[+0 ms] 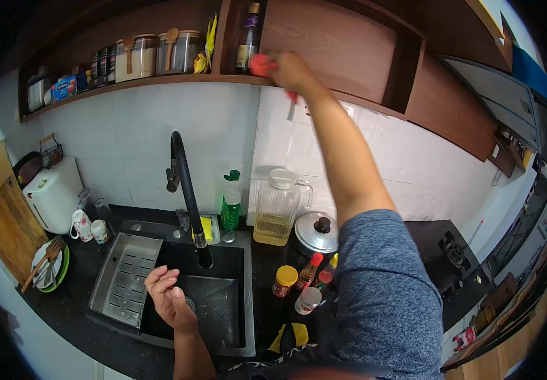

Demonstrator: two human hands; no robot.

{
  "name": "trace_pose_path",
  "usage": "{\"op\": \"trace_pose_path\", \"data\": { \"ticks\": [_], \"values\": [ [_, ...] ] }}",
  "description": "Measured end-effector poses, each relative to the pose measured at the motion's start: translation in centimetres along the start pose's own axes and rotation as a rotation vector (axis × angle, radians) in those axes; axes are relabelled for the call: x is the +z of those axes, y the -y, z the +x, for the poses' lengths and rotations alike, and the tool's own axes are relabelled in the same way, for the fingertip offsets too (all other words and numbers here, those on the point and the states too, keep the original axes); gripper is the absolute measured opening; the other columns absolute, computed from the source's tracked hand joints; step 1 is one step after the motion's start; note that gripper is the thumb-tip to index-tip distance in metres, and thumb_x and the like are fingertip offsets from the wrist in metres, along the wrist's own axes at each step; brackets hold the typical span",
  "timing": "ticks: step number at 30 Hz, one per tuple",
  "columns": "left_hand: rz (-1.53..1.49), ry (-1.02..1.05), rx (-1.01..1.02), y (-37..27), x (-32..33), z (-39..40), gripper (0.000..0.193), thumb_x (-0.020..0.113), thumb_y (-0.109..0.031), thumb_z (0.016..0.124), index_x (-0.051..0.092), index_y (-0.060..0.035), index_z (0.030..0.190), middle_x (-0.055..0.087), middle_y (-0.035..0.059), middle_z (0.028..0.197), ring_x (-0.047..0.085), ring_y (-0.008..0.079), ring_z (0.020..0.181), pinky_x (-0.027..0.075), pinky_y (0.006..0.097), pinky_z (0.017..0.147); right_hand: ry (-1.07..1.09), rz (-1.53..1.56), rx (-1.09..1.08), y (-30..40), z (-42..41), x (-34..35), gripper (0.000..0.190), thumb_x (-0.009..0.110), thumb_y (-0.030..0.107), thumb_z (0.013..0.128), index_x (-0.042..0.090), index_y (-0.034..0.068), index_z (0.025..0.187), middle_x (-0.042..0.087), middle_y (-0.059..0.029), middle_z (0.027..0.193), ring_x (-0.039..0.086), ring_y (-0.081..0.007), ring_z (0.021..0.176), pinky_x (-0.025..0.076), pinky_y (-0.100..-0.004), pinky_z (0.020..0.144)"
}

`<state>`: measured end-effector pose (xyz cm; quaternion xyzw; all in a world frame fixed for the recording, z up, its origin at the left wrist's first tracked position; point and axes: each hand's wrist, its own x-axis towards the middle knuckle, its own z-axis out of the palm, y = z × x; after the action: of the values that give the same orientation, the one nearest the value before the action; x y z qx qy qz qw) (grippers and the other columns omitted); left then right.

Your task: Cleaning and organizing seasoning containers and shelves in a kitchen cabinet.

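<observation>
My right hand [288,71] is raised to the wooden wall shelf [333,52], shut on a red object [260,65] too blurred to identify. That object is at the shelf's lower edge, just right of a dark glass bottle [248,40] with a label. Below the hand, a small red-handled item [292,97] shows against the wall, partly covered by my forearm. Over the black sink [212,304], my left hand [171,297] is held up with loosely bent fingers and nothing in it.
A black faucet [185,185] arches over the sink. Right of it stand a green bottle [231,204], a pitcher of yellowish liquid [276,213] and a lidded pot [317,232]. Several jars and sauce bottles [307,271] stand nearer. A slotted metal tray [126,280] covers the sink's left side.
</observation>
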<state>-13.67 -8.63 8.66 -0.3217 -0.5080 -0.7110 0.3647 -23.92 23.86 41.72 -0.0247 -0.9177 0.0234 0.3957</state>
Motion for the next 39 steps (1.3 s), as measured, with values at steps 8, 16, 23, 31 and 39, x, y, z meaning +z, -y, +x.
{"op": "trace_pose_path", "data": {
  "ticks": [8, 16, 23, 31, 39],
  "values": [
    [-0.144, -0.060, -0.159, 0.6, 1.1, -0.4, 0.017, 0.044, -0.011, 0.083, 0.050, 0.0012, 0.092, 0.045, 0.0167, 0.108, 0.049, 0.0173, 0.090, 0.040, 0.0290, 0.081, -0.545, -0.382, 0.929, -19.4, -4.3, -9.1, 0.041, 0.059, 0.027, 0.078, 0.055, 0.007, 0.113, 0.051, -0.0183, 0.112, 0.050, -0.0309, 0.101, 0.044, -0.0417, 0.080],
    [-0.030, 0.014, -0.112, 1.0, 0.5, -0.3, 0.025, 0.046, -0.025, 0.089, 0.052, -0.0017, 0.095, 0.045, 0.0111, 0.106, 0.049, 0.0142, 0.087, 0.040, 0.0275, 0.077, -0.130, -0.224, -0.466, -3.6, 2.6, -0.1, 0.056, 0.064, 0.007, 0.067, 0.051, 0.011, 0.121, 0.041, -0.0093, 0.133, 0.034, -0.0267, 0.125, 0.033, -0.0352, 0.100],
    [0.060, -0.005, -0.123, 1.8, -0.4, -0.1, 0.022, 0.047, -0.024, 0.089, 0.053, -0.0025, 0.093, 0.046, 0.0101, 0.106, 0.049, 0.0144, 0.087, 0.039, 0.0274, 0.078, -0.304, -0.440, 0.636, -14.5, -0.4, -7.6, 0.056, 0.043, 0.030, 0.087, 0.026, 0.008, 0.135, 0.030, -0.0198, 0.136, 0.035, -0.0345, 0.123, 0.033, -0.0454, 0.097],
    [-0.060, -0.030, -0.231, 1.2, 0.0, 0.0, 0.021, 0.049, -0.021, 0.086, 0.053, -0.0016, 0.091, 0.046, 0.0110, 0.105, 0.048, 0.0135, 0.086, 0.040, 0.0266, 0.077, -0.338, -0.806, -0.267, -7.3, 5.1, 0.1, 0.050, 0.039, 0.026, 0.087, 0.030, 0.011, 0.134, 0.015, -0.0148, 0.144, 0.022, -0.0332, 0.130, 0.021, -0.0497, 0.104],
    [-0.034, 0.012, -0.250, 1.8, -0.2, -0.4, 0.021, 0.051, -0.022, 0.086, 0.054, -0.0025, 0.091, 0.047, 0.0086, 0.105, 0.049, 0.0124, 0.088, 0.039, 0.0269, 0.078, -0.518, -0.913, 0.282, -15.4, 1.2, -7.4, 0.043, 0.038, 0.021, 0.085, 0.039, 0.010, 0.127, 0.032, -0.0101, 0.137, 0.037, -0.0280, 0.123, 0.038, -0.0470, 0.091]
  ]
}}
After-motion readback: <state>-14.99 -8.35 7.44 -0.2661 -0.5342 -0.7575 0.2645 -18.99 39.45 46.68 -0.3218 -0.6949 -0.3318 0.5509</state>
